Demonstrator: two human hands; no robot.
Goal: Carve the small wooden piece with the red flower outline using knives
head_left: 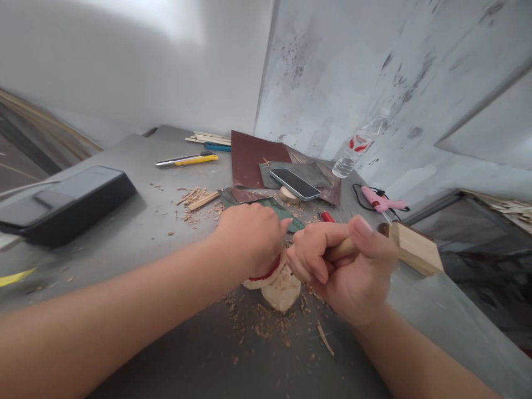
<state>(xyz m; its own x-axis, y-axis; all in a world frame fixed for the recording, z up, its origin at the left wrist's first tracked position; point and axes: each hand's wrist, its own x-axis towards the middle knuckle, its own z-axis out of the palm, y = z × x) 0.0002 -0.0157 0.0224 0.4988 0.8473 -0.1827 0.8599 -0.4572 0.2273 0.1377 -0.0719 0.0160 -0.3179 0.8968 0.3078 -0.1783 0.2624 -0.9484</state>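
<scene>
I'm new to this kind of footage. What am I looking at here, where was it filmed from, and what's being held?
There's no machine here: these are a person's bare hands, in one picture from a head-worn camera looking forward and down. The right hand is closed around a wooden handle; its far end is hidden. The left hand is bent over a pale wood piece, but what its fingers hold is hidden. On the grey table lie wood shavings, a yellow cutter knife, a phone and a pink glue gun. A clear bottle stands near the wall.
</scene>
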